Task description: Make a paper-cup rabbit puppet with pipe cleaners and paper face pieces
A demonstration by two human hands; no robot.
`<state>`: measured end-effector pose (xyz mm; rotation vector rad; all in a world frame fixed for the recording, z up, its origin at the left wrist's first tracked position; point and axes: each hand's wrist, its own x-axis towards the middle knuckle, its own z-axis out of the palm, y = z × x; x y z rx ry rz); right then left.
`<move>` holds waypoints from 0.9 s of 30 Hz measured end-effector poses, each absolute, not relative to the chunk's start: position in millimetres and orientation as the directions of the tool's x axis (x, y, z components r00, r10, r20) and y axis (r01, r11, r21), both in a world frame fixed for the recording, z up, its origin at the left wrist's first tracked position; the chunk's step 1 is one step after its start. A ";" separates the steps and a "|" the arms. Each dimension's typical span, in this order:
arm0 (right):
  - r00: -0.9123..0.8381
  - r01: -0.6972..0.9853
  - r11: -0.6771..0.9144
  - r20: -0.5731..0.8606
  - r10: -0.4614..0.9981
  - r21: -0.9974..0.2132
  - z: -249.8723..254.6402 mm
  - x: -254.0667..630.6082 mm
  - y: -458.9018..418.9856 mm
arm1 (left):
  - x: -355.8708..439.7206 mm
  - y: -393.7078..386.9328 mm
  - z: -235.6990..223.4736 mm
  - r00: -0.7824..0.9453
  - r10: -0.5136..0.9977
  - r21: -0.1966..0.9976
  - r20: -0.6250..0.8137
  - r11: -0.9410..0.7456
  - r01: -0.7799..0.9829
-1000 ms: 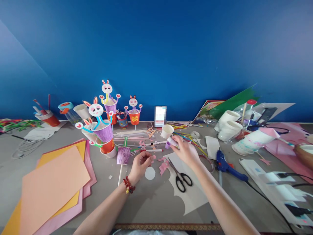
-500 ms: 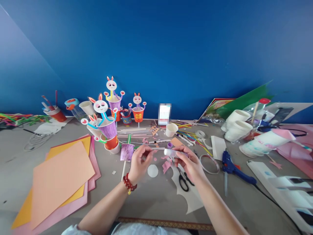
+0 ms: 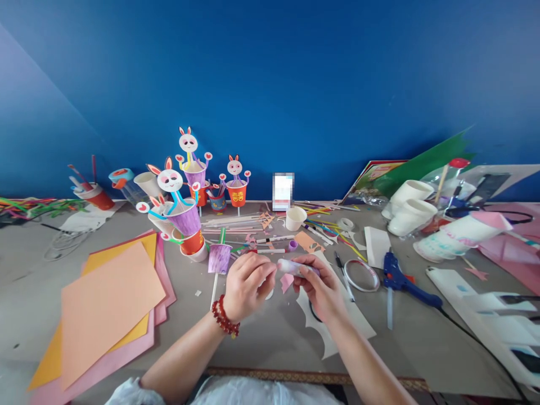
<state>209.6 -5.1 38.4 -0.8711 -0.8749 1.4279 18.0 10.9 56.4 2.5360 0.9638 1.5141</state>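
My right hand [image 3: 317, 284] grips a glue stick [image 3: 290, 266], uncapped and lying nearly level, its white end pointing left. Right at that end, my left hand [image 3: 251, 284] is closed in a pinch; whatever its fingertips hold is hidden or too small to name. A small purple cap [image 3: 292, 245] stands on the table just beyond the hands. Below the glue stick are a pink paper scrap [image 3: 287, 282] and a white cut sheet [image 3: 333, 334]. Black-handled scissors lie mostly hidden under my right hand. Left of my left hand is a purple paper cup on a stick [image 3: 219, 259].
Rabbit-faced cup figures [image 3: 179, 216] stand at the back left, behind a stack of coloured paper [image 3: 112, 304]. To the right lie a tape ring [image 3: 361, 275], a blue glue gun [image 3: 409, 284] with its cord, and a white power strip [image 3: 468, 315]. A white paper cup [image 3: 296, 218] stands behind the hands.
My left hand has moved right and turned over, closing the gap to the glue stick. The glue stick's white end has shifted slightly left and down. The view has shifted a little.
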 end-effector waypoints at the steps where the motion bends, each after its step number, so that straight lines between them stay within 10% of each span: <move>1: -0.040 -0.449 -0.037 -0.021 0.999 -0.893 37.6 209.1 -5.4 | 18.0 11.1 55.9 0.341 0.519 0.327 0.784 -0.812 0.484; 27: -0.034 -0.593 -0.108 -0.109 0.993 -0.798 38.5 199.0 -11.1 | 16.2 1.2 49.2 0.357 0.500 0.306 0.789 -0.824 0.477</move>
